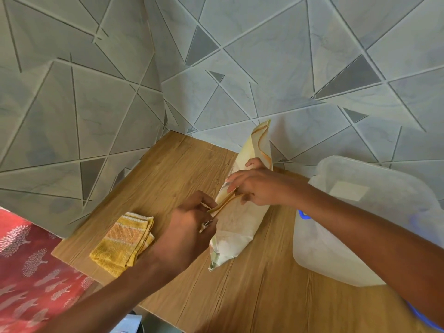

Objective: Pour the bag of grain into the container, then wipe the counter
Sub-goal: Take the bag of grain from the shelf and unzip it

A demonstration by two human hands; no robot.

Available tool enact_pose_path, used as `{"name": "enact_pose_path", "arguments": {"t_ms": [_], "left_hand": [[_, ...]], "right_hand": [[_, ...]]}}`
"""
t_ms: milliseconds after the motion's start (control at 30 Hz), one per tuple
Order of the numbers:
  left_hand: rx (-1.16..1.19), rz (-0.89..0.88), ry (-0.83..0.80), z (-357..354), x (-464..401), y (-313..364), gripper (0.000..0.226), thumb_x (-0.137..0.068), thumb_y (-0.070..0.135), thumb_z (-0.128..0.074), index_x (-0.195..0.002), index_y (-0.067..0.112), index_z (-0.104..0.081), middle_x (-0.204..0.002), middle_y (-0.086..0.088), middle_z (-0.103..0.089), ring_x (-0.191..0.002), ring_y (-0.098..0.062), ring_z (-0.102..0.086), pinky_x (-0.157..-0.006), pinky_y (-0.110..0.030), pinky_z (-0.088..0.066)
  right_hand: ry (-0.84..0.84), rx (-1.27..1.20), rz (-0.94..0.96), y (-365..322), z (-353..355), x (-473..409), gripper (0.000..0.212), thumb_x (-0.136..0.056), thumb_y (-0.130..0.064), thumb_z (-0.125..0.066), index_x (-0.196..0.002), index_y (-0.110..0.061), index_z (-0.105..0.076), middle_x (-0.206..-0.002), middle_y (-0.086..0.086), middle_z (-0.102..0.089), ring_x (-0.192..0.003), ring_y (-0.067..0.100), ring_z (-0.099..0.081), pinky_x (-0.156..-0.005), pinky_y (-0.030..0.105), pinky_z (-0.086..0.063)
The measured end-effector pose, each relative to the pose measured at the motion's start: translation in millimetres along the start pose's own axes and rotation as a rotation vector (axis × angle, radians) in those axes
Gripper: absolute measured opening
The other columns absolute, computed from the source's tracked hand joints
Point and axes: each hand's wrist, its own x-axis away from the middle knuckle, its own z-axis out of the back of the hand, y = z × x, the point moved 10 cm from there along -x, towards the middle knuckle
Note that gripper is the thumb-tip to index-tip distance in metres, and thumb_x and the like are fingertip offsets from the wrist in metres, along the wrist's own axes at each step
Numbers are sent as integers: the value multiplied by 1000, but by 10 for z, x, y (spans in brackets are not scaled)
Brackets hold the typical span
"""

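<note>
item: bag of grain (pixel 236 227), pale yellow with orange trim, laid lengthwise on the wooden surface (pixel 168 169), its far end propped against the tiled wall (pixel 240 56). a folded edge of the bag is pinched by the left hand (pixel 189 224), fingers curled; a ring (pixel 206 224) is seen on one finger. the bag is gripped higher up by the right hand (pixel 259 186), fingers curled over its edge and thumb beneath.

item: container (pixel 348 236), translucent plastic, stood on the surface just to the right of the bag, partly covered by the right forearm; a pale label (pixel 349 191) and blue marks are seen on it.

item: cloth (pixel 123 243), yellow with orange stripes, folded, lying flat on the surface just left of the left hand.

item: red patterned fabric (pixel 31 260), seen at the lower left, beyond the surface edge.
</note>
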Motion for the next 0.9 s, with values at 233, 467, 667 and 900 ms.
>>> {"name": "enact_pose_path", "arguments": {"t_ms": [233,467,667,900], "left_hand": [[-7,33,39,12,90,-32,9,-83,5,-79,-76,11,-78,-105,7,-64,-76,7,-57,-68,-6,-44],[32,63,109,54,127,-86,16,-78,-1,-82,-76,12,-72,-101,5,-74,-76,25,-51,-68,3,-38],[115,103,158,95,154,-140,25,-78,-6,-77,-74,14,-63,-98,10,-76,-88,20,-59,-64,-11,-53],[484,212,124,84,127,-268,35,-89,15,-77,-119,19,-58,-112,10,-70,-108,-13,-69,-82,-30,-60]], "right_hand": [[238,44,105,-242,221,-62,17,-69,3,-79,-70,-8,-67,-63,2,-63,-57,28,-59,-62,38,-55],[230,30,73,-254,209,-35,54,-73,1,-73,-119,-18,-51,-74,2,-70,-65,27,-63,-53,35,-54],[77,-101,151,-343,121,-148,41,-87,-8,-69,-122,-29,-68,-107,-1,-72,-94,23,-69,-74,43,-59],[196,-24,98,-268,183,-132,30,-82,-4,-60,-101,-17,-79,-95,-2,-76,-82,25,-73,-55,39,-58]]}}
